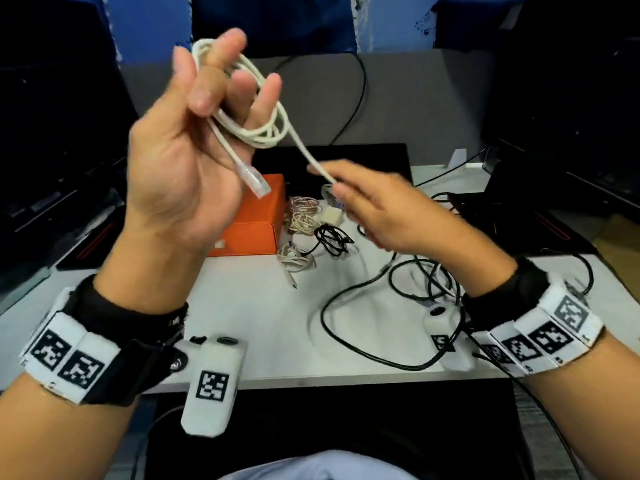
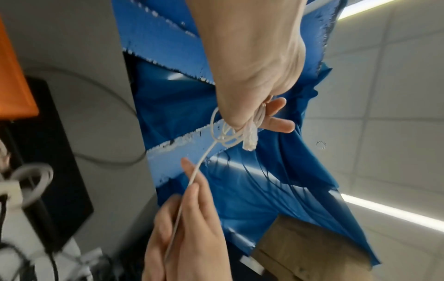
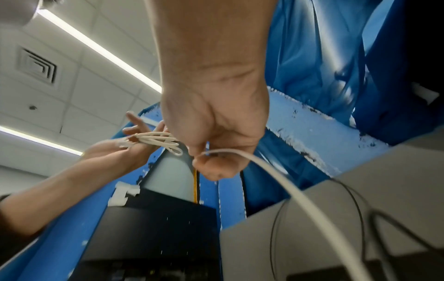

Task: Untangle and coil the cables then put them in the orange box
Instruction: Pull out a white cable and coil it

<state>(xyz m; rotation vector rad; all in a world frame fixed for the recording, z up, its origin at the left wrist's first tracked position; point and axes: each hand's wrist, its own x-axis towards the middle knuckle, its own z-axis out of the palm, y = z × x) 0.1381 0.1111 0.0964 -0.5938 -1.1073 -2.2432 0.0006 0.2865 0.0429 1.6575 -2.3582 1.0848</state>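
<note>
My left hand (image 1: 194, 140) is raised above the desk, palm toward me. Several loops of a white network cable (image 1: 256, 129) are wound round its fingers, held under the thumb. The cable's clear plug (image 1: 258, 183) hangs across the palm. My right hand (image 1: 374, 206) pinches the free run of the same white cable (image 3: 276, 171) lower and to the right, the strand taut between the hands. The orange box (image 1: 249, 226) sits on the white desk behind the left hand, partly hidden by it. In the left wrist view the coil (image 2: 228, 136) hangs below the left hand.
Small coiled cables (image 1: 303, 216) and a white adapter (image 1: 330, 214) lie right of the box. A small black cable (image 1: 332, 239) and a long loose black cable (image 1: 363, 344) sprawl over the desk (image 1: 263, 323). Dark monitors stand at both sides.
</note>
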